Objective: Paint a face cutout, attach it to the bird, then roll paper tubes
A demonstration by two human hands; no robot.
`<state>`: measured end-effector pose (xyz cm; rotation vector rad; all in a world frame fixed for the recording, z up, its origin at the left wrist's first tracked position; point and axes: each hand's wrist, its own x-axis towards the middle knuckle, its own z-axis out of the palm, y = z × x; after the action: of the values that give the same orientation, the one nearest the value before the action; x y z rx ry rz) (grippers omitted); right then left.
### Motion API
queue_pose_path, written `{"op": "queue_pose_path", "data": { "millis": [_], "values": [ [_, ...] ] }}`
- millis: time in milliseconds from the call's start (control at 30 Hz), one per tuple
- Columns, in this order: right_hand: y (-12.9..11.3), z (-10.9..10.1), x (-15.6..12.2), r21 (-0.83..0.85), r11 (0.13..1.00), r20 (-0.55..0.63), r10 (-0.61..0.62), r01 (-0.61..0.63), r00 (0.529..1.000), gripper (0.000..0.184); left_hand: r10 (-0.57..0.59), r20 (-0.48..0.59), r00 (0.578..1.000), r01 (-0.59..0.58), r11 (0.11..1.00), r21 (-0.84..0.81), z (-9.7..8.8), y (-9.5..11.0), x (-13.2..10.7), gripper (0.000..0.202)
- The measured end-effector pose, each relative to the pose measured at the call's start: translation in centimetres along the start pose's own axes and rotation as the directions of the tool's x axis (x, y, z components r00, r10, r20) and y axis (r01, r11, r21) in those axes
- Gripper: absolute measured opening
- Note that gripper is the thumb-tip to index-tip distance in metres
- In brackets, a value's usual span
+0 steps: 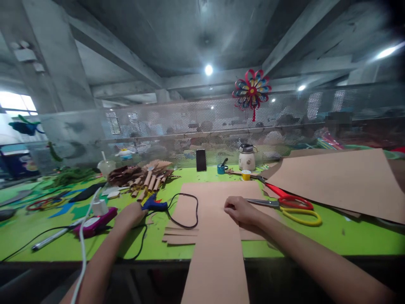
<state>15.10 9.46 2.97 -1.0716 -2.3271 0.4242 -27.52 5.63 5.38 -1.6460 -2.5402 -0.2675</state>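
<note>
My left hand [131, 213] is closed at the end of a blue glue gun [156, 205], left of the brown paper; its fingertips are partly hidden. A black cord loops from the gun onto the paper. My right hand [241, 209] has its fingers curled down on a long brown paper strip [218, 261], which hangs over the table's front edge towards me. Beneath the strip lie several brown paper sheets [182, 234]. Scissors [284, 204] with red and yellow handles rest just right of my right hand, blades pointing towards it.
A purple power strip [96, 221] and white cable [82, 240] lie by my left arm. Cardboard tubes [152, 181], a phone [201, 160], a blue cup [221, 169], a yellow spool [246, 175] and a jug [247, 158] stand behind. Large brown sheets [335, 181] cover the right.
</note>
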Motion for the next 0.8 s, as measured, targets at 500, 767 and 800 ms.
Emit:
{"op": "queue_pose_path", "data": {
  "millis": [500,767,800],
  "values": [
    [0.2,0.5,0.1,0.029,1.0,-0.016,-0.007,0.007,1.0,0.015,0.129,-0.213,0.968,-0.163,0.975,-0.15,-1.1,-2.2,-4.0,0.036],
    [0.5,0.6,0.2,0.021,1.0,-0.013,-0.006,0.007,1.0,0.015,0.079,-0.441,0.894,-0.244,0.911,-0.333,-2.5,-2.1,-6.8,0.039],
    [0.5,0.6,0.2,0.02,1.0,-0.012,-0.007,0.007,1.0,0.015,0.046,-0.496,0.867,-0.238,0.913,-0.332,-3.0,-1.9,-6.5,0.039]
  ]
}}
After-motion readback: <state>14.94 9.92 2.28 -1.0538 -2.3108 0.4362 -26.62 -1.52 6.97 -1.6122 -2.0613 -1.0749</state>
